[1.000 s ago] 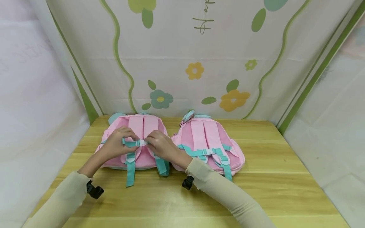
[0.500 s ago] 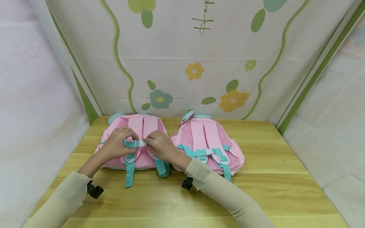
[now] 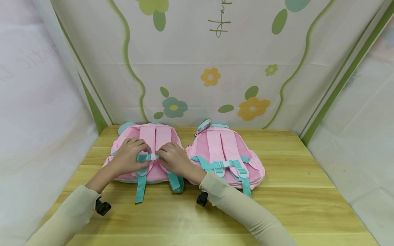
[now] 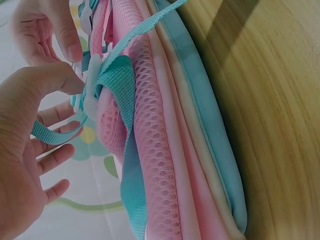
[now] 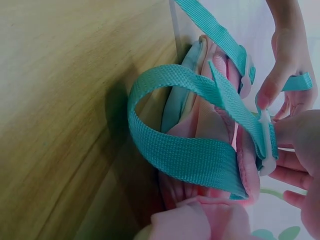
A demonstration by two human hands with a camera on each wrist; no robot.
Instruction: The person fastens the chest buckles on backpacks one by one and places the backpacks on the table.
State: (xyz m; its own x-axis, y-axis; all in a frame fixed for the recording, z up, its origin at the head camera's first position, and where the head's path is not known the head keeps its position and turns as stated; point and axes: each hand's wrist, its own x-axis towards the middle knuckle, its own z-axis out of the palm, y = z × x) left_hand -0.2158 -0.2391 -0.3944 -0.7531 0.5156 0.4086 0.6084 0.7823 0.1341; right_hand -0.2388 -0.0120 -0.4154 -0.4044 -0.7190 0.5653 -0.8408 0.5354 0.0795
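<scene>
Two pink backpacks with teal straps lie side by side, shoulder straps facing up. Across the left backpack (image 3: 163, 134) runs a teal chest strap joined by a white buckle (image 3: 153, 156). My left hand (image 3: 128, 156) pinches the strap at the buckle's left side between thumb and fingers. On the buckle's right side my right hand (image 3: 176, 159) pinches, its fingertips partly covering it. In the left wrist view a teal strap end (image 4: 57, 136) loops by the left hand's palm, its other fingers spread. A teal webbing loop (image 5: 172, 82) hangs off the bag in the right wrist view.
The right backpack (image 3: 204, 146) sits close against the first, its chest strap buckle (image 3: 226, 164) joined. Both stand on a wooden table (image 3: 295, 205) near its back edge. A white cloth wall (image 3: 181, 44) with flower prints rises behind, with side panels left and right.
Both hands keep hold at the buckle, which has sunk slightly toward the bag. The strap end by the left hand has shifted a little to the right.
</scene>
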